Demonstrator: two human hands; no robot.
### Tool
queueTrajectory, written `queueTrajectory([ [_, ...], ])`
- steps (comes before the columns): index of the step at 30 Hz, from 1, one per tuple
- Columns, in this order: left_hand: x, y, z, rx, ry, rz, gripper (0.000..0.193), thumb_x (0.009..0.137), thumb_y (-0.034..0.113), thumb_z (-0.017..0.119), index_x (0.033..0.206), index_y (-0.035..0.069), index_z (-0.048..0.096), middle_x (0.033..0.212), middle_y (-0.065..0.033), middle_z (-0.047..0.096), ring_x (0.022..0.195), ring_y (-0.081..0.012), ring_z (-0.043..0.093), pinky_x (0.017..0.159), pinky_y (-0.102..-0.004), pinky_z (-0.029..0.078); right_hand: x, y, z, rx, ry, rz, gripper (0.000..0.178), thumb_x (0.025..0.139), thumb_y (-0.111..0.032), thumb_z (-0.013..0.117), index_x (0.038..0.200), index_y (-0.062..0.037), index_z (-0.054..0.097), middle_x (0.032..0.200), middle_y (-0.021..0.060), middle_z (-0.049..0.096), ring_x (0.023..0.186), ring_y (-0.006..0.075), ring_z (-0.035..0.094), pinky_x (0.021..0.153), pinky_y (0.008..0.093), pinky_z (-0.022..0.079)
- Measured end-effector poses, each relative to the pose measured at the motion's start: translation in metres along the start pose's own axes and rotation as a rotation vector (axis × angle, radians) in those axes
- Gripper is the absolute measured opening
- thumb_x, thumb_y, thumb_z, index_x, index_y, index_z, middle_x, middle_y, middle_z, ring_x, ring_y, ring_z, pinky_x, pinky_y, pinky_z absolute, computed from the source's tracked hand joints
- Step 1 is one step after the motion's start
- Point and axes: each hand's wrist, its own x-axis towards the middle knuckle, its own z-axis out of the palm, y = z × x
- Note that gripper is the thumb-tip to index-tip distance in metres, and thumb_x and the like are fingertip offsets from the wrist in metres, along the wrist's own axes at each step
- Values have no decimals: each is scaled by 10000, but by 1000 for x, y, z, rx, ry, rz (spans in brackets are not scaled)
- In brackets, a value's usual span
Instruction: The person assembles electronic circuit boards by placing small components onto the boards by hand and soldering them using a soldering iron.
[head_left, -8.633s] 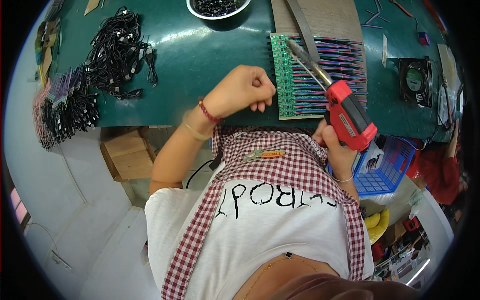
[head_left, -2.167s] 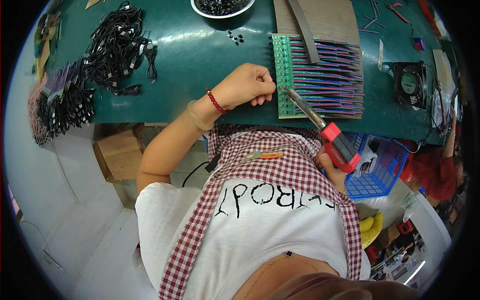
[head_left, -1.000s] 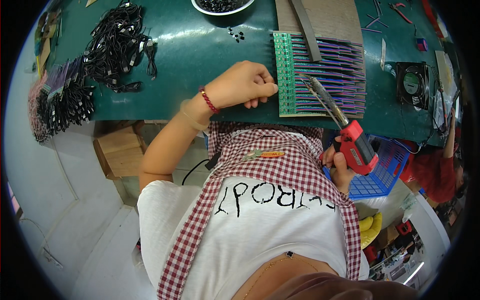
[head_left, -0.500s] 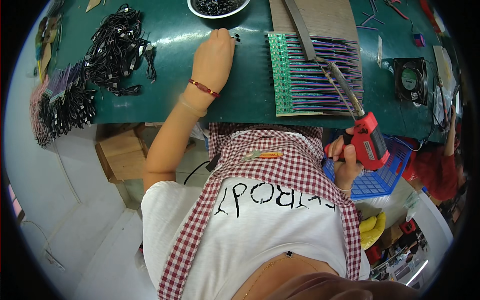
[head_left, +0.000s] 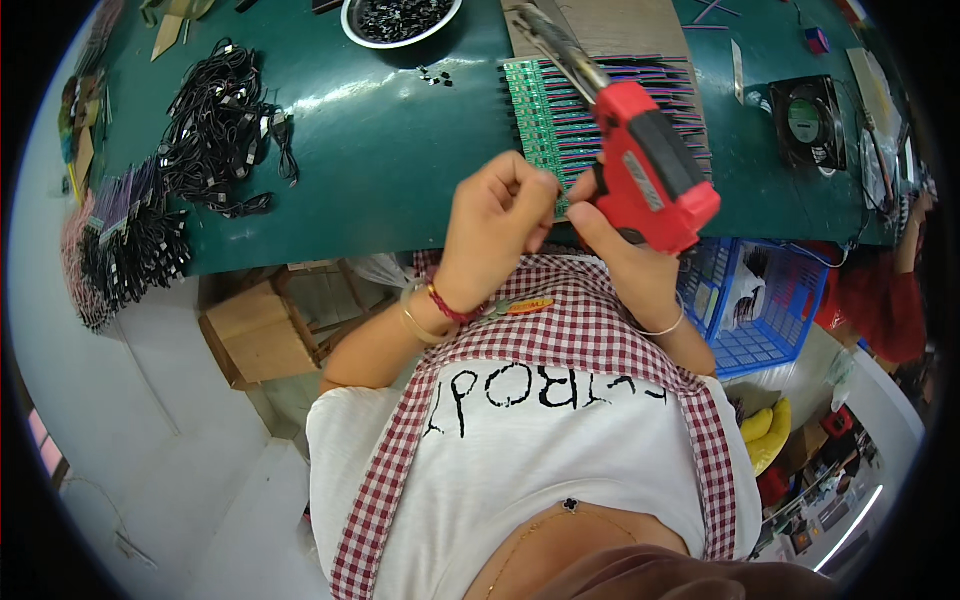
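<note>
My right hand (head_left: 628, 268) grips a red soldering gun (head_left: 652, 172), raised close to my chest with its metal tip (head_left: 556, 42) pointing up and left over the table. My left hand (head_left: 498, 218) is right beside it, fingertips pinched together next to the gun's grip. Whatever sits between the fingers is too small to see. Behind the hands, a green circuit board strip (head_left: 538, 108) with rows of purple wires (head_left: 690, 100) lies on the green table mat (head_left: 380, 170).
A bowl of small black parts (head_left: 400, 15) stands at the far edge, a few loose parts (head_left: 432, 74) beside it. Black cable bundles (head_left: 225, 130) fill the left. A small fan (head_left: 808, 120), a blue basket (head_left: 760, 300) and a person in red (head_left: 880, 300) are on the right.
My left hand has come back from the loose parts near the bowl to the gun. My right hand has lifted the gun off the board and up toward my chest.
</note>
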Motion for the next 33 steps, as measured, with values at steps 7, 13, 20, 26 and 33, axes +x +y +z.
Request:
queueTrajectory([
  [7, -16, 3, -5, 246, -54, 98, 113, 883, 92, 540, 847, -16, 542, 701, -56, 589, 530, -67, 515, 473, -189, 398, -4, 8, -6, -121, -27, -18, 186, 786, 5, 634, 961, 3, 570, 839, 32, 600, 761, 73, 564, 669, 230, 465],
  [13, -3, 10, -24, 787, -262, 268, 88, 815, 46, 578, 807, -40, 562, 657, -51, 600, 567, -71, 556, 506, -193, 439, -7, 15, -8, -243, -100, -51, 187, 779, 21, 641, 950, 16, 567, 835, 41, 605, 767, 77, 565, 692, 232, 465],
  [20, 42, 3, -58, 487, -323, -227, 151, 826, 130, 574, 764, -7, 550, 636, -34, 578, 484, -46, 478, 424, -179, 369, -24, 13, -43, -188, -23, -75, 377, 848, -99, 580, 1179, 40, 466, 728, 88, 575, 598, 135, 539, 548, 241, 430],
  [26, 63, 8, -59, 552, -452, -296, 159, 819, 138, 584, 743, -1, 565, 634, -32, 583, 471, -41, 479, 427, -180, 379, -64, 44, -98, -331, 36, -33, 420, 847, -178, 594, 1169, 58, 463, 619, 67, 522, 489, 107, 438, 482, 234, 356],
  [33, 70, 10, -60, 571, -491, -360, 152, 799, 170, 580, 754, 26, 566, 637, -14, 580, 480, -35, 484, 428, -166, 364, -87, 54, -105, -224, 99, 149, 176, 753, -42, 688, 911, -2, 620, 814, 26, 615, 708, 90, 555, 630, 256, 460],
])
